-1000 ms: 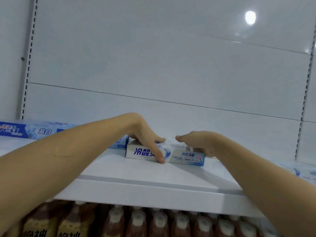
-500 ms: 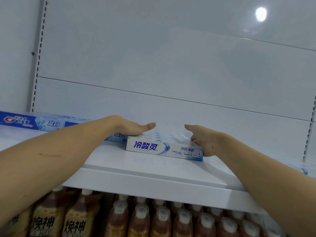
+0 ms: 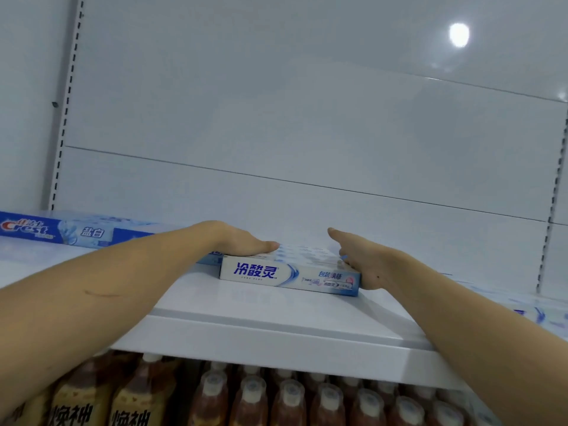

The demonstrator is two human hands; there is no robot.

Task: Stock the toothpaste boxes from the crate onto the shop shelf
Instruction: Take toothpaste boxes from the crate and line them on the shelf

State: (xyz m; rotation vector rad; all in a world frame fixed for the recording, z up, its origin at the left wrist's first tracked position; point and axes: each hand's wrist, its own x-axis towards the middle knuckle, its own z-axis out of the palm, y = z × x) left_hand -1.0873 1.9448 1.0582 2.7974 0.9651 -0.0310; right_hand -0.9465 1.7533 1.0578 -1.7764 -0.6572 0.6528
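A white and blue toothpaste box [image 3: 289, 275] lies lengthwise on the white shop shelf [image 3: 276, 327], near its front edge. My left hand [image 3: 246, 242] lies flat, palm down, on the box's left end and on the boxes behind it. My right hand [image 3: 359, 259] presses against the box's right end, fingers stretched toward the back wall. More boxes of the same kind [image 3: 307, 252] lie behind the front one. The crate is out of sight.
A long blue Crest box [image 3: 55, 230] lies on the shelf at the left. Pale boxes [image 3: 534, 313] sit at the far right. Several brown bottles with white caps [image 3: 252, 398] fill the shelf below. Perforated uprights [image 3: 66, 103] flank the white back panel.
My left hand lifted its fingers off the box's front face and now lies flat on top. My right hand slid from the top to the box's right end. The box itself barely moved.
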